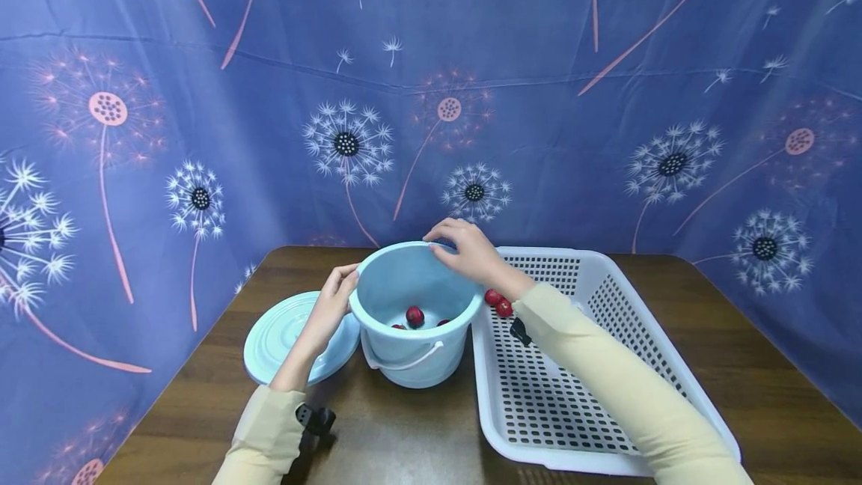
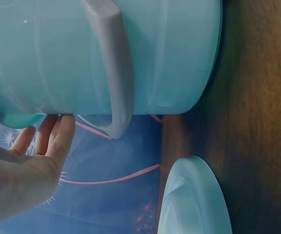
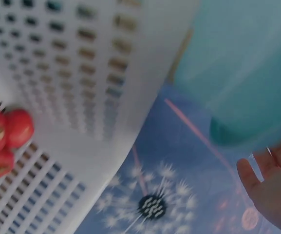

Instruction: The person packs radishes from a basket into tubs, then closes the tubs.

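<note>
We note the left hand, fingers extended, presumably steadying the bucket; we cannot tell whether the right hand grips it

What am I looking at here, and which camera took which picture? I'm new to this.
No machine: these are a person's bare hands. The wide picture looks forward and down from the head; the other two come from a camera on each wrist. On the table stands a blue bucket with round red items inside, a lid to its left, and a white perforated basket, holding more red items, to its right. The left hand touches the bucket's side; the right hand is at its rim; whether it grips is unclear.
</note>
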`<state>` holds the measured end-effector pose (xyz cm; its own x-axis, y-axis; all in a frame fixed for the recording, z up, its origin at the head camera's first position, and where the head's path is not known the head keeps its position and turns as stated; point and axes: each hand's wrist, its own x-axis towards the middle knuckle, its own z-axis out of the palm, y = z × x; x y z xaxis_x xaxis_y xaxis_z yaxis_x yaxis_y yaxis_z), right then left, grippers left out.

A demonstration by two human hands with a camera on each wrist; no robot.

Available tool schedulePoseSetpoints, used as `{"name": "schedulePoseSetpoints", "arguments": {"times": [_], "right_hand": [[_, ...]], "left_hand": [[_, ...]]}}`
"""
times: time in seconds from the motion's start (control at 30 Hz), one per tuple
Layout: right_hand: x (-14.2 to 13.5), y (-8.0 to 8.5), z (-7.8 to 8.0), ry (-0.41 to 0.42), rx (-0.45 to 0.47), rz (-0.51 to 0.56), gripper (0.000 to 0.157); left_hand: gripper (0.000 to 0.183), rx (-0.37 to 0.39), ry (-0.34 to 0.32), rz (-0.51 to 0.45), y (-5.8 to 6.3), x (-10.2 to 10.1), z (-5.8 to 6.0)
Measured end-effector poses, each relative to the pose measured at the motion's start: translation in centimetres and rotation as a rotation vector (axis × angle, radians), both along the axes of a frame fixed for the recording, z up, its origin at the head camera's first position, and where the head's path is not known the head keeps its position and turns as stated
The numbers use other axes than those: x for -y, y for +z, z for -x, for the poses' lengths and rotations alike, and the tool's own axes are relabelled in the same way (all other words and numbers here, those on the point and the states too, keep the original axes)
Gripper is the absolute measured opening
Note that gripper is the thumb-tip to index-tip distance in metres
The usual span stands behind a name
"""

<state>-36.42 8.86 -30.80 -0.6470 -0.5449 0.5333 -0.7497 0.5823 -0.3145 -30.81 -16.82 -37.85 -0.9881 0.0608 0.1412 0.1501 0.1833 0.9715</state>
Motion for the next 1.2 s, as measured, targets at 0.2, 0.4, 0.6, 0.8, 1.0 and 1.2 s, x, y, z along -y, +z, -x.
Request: {"name": "schedulePoseSetpoints", "arguments": {"times": [0.2, 0.4, 0.6, 0.8, 1.0, 1.2], "right_hand": [[-2.8, -0.3, 0.4, -0.099, 0.061, 0.020, 0.018], [-4.9, -1.1, 0.4, -0.172, 0.144, -0.001, 0.022], [-6.2, -2.2, 0.4, -0.189, 0.158, -0.014, 0.024], [-7.4, -3.1, 0.3, -0.204, 0.179, -0.031, 0.025], [-9.0, -3.9, -0.2, -0.232, 0.206, -0.086, 0.027], [-10.3, -4.7, -0.2, -0.230, 0.231, -0.124, 0.028]], "left_hand": [[0.049, -0.005, 0.002, 0.000, 0.1, -0.1, 0.1], [0.049, -0.011, 0.002, -0.004, 0.1, -0.1, 0.1], [0.049, -0.006, 0.010, -0.012, 0.0, -0.1, 0.0], [0.048, -0.004, 0.017, -0.018, -0.2, -0.1, -0.1], [0.048, -0.007, 0.016, -0.009, -0.2, -0.2, -0.2], [0.048, -0.015, 0.015, -0.005, -0.1, -0.3, -0.1]]}}
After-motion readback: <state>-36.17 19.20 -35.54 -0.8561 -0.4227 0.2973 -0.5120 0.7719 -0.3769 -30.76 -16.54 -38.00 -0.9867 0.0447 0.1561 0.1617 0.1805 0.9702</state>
